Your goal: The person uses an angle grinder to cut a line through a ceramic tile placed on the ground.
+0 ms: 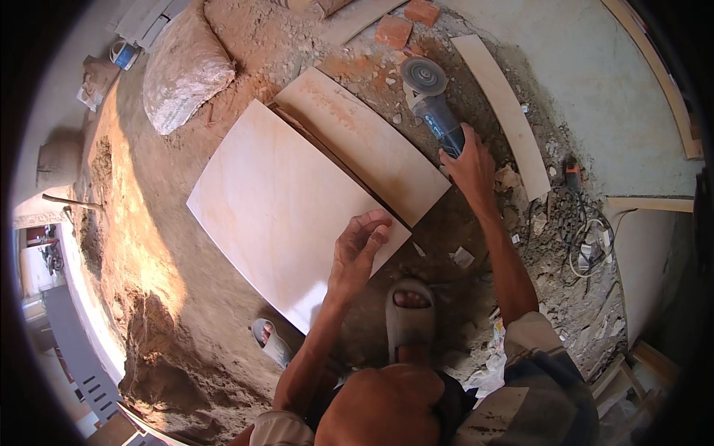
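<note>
My right hand [470, 165] grips the body of an angle grinder [440, 123]. The grinder's round disc [423, 75] points away from me, beyond the cut tile strip. My left hand [361, 249] is over the near right corner of a large cream tile [275, 201], fingers curled in toward the thumb; whatever they may hold is hidden. Along the tile's right side lies a narrower cream tile piece [372, 141] with reddish dust on it, and a dark gap runs between the two.
A long thin tile strip [506, 111] lies to the right. Two broken bricks [394, 31] and a filled sack [186, 70] sit farther off. Rubble and a cable [587, 271] lie along the right wall. My sandalled foot [410, 312] stands close to the tile.
</note>
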The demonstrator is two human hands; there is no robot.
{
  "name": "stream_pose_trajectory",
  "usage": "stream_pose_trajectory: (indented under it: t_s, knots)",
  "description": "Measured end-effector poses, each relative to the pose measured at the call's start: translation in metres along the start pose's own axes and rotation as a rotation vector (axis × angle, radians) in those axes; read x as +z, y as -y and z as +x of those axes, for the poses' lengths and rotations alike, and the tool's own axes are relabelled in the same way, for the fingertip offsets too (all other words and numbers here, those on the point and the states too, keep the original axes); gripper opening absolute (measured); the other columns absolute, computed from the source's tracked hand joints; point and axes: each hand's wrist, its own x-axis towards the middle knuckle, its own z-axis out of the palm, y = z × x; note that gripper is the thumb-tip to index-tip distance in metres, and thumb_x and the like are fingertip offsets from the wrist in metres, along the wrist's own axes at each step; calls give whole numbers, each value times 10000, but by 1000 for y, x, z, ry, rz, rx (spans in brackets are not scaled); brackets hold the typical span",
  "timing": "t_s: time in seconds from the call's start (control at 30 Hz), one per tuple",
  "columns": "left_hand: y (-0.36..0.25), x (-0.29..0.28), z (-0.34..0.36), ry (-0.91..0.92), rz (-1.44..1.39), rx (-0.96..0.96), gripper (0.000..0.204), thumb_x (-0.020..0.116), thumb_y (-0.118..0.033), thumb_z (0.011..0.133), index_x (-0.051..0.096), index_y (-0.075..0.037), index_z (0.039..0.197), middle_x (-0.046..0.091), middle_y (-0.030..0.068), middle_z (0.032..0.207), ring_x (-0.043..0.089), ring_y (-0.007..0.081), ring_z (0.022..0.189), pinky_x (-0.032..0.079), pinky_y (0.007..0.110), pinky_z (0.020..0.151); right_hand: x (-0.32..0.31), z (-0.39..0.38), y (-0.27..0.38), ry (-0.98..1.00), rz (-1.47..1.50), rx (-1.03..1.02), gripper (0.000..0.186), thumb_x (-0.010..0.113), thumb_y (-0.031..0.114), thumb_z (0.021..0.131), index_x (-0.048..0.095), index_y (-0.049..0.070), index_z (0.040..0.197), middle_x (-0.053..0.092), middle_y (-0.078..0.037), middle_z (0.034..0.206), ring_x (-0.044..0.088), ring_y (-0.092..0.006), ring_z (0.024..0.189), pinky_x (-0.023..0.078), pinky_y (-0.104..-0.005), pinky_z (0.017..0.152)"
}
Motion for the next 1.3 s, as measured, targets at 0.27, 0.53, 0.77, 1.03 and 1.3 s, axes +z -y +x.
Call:
stream_pose_trajectory:
  t_s: [0.27,0.53,0.77,1.03,1.3]
  knots:
    - [14,-6,-15,-33,-11,-40,441,727,-292,1156,653,-61,1525,775,125,1373,709,208,1205,543,387,1099,37,24,-8,-3,-73,-16,736,901,317,950,563,11,1528,718,-243,1249,764,-451,1097,646,-545,905]
    - [33,7,-10,-51,-49,-37,405,708,-258,1164,647,-54,1508,778,127,1366,712,205,1222,548,384,1119,50,17,-8,-33,-148,-89,752,865,342,1002,510,-34,1548,675,-253,1224,723,-452,1124,645,-544,887]
    - [29,18,-4,-45,-28,-28,417,715,-236,1153,646,0,1489,794,149,1355,739,210,1208,567,380,1090,46,9,-6,-17,-131,-80,763,856,348,1009,491,-35,1559,657,-254,1256,705,-452,1161,636,-551,924]
    - [23,39,-2,26,-19,-53,441,716,-241,1146,642,7,1503,793,156,1363,739,198,1198,570,375,1081,54,7,-17,-48,-124,-104,778,866,335,999,479,-35,1563,636,-236,1279,679,-439,1204,618,-543,945]
    - [16,43,-3,26,2,-73,445,706,-226,1144,635,16,1510,791,160,1369,738,199,1204,566,373,1091,49,5,-8,-62,-121,-84,767,863,310,1006,468,-18,1577,600,-236,1314,644,-438,1262,579,-575,990]
